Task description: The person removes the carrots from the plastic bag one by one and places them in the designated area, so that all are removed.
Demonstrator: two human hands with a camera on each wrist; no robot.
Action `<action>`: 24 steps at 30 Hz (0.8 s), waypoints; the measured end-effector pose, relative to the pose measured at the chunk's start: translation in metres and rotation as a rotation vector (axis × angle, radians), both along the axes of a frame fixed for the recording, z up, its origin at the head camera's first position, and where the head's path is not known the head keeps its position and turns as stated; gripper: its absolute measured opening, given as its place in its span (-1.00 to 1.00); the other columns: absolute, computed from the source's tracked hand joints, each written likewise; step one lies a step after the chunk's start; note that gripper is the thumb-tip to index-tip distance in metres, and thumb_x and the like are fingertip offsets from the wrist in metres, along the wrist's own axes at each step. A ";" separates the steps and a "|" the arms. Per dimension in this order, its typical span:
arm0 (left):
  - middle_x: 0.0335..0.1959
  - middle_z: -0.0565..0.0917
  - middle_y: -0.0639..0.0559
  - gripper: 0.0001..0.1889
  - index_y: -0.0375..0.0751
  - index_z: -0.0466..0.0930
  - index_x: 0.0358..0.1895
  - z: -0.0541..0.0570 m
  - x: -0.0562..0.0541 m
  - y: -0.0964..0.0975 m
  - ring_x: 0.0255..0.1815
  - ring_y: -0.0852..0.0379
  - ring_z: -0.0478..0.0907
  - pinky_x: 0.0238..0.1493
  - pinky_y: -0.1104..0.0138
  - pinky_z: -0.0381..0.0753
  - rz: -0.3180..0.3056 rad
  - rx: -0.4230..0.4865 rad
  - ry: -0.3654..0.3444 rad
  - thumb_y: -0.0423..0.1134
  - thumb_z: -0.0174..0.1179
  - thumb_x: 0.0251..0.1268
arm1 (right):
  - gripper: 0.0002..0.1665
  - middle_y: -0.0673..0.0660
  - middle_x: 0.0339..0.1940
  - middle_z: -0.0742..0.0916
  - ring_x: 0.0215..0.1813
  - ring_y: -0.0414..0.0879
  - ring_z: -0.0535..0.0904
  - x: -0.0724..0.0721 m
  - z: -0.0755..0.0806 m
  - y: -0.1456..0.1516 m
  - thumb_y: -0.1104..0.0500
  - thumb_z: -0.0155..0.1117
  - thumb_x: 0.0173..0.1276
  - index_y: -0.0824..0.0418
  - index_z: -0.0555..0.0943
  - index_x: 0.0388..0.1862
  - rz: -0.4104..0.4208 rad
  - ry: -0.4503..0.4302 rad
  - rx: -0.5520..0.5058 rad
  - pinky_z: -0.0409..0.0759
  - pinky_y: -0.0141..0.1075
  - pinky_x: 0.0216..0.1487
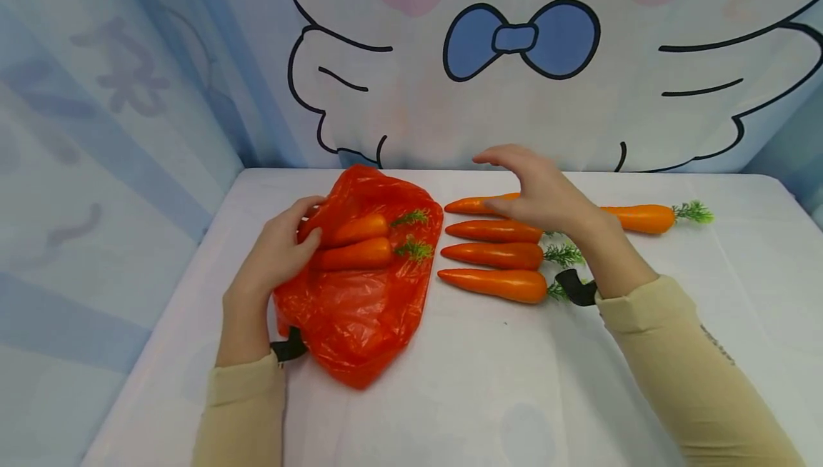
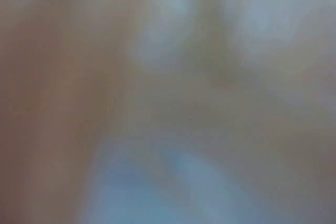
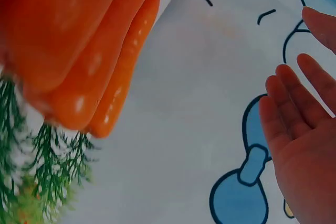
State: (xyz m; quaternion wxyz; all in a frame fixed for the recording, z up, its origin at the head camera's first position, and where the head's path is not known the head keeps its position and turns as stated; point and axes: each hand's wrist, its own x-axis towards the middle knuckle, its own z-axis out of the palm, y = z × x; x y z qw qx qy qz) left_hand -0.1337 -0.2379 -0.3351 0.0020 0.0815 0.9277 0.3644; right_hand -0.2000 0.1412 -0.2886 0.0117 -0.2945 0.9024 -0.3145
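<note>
My left hand (image 1: 273,249) grips the left edge of a red plastic bag (image 1: 360,317), thumb in front and fingers at its rim. Two toy carrots (image 1: 356,254) with green tops lie at the bag, their tip ends near the left hand. My right hand (image 1: 546,192) is held over a column of toy carrots (image 1: 491,255), fingers spread and holding nothing. In the right wrist view its open palm (image 3: 310,166) shows apart from the carrots (image 3: 79,77). The left wrist view is too blurred to show the grip.
Another carrot (image 1: 643,218) lies farther right, partly hidden behind the right forearm. A white cloth covers the table (image 1: 463,395). Behind the table's back edge hangs a printed curtain (image 1: 521,110) with a blue bow tie.
</note>
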 end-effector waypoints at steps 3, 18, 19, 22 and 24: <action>0.25 0.50 -0.24 -0.49 -0.17 0.28 0.48 0.000 0.000 0.000 0.12 -0.18 0.50 0.23 -0.10 0.50 0.002 0.008 -0.003 -0.35 0.04 0.51 | -0.30 0.18 0.40 0.50 0.39 0.15 0.38 0.000 -0.004 -0.015 0.26 0.44 0.27 0.23 0.48 0.40 0.030 0.014 -0.042 0.36 0.13 0.37; 0.25 0.50 -0.21 -0.49 -0.13 0.30 0.47 0.000 0.001 -0.003 0.13 -0.17 0.50 0.23 -0.10 0.50 0.020 0.029 -0.012 -0.35 0.05 0.50 | -0.36 0.13 0.32 0.55 0.32 0.07 0.43 0.012 -0.023 -0.086 0.23 0.45 0.30 0.22 0.50 0.35 0.133 -0.027 -0.129 0.47 -0.03 0.31; 0.24 0.50 -0.21 -0.49 -0.13 0.30 0.47 0.000 0.001 -0.002 0.13 -0.17 0.50 0.23 -0.10 0.51 0.020 0.030 -0.011 -0.35 0.05 0.50 | -0.36 0.12 0.32 0.55 0.34 0.06 0.43 0.013 -0.025 -0.090 0.22 0.45 0.30 0.21 0.50 0.36 0.136 -0.034 -0.128 0.46 -0.04 0.33; 0.24 0.51 -0.21 -0.49 -0.13 0.30 0.47 0.000 0.001 -0.002 0.12 -0.17 0.50 0.23 -0.09 0.51 0.019 0.034 -0.008 -0.35 0.05 0.50 | -0.35 0.10 0.34 0.55 0.36 0.03 0.41 0.016 -0.030 -0.101 0.22 0.45 0.31 0.19 0.50 0.37 0.149 -0.052 -0.129 0.44 -0.05 0.35; 0.24 0.51 -0.21 -0.49 -0.13 0.30 0.47 0.001 0.001 -0.002 0.12 -0.17 0.50 0.22 -0.09 0.51 0.019 0.035 -0.007 -0.35 0.05 0.50 | -0.35 0.09 0.35 0.54 0.37 0.02 0.40 0.017 -0.034 -0.108 0.21 0.44 0.31 0.18 0.49 0.37 0.158 -0.058 -0.124 0.43 -0.05 0.36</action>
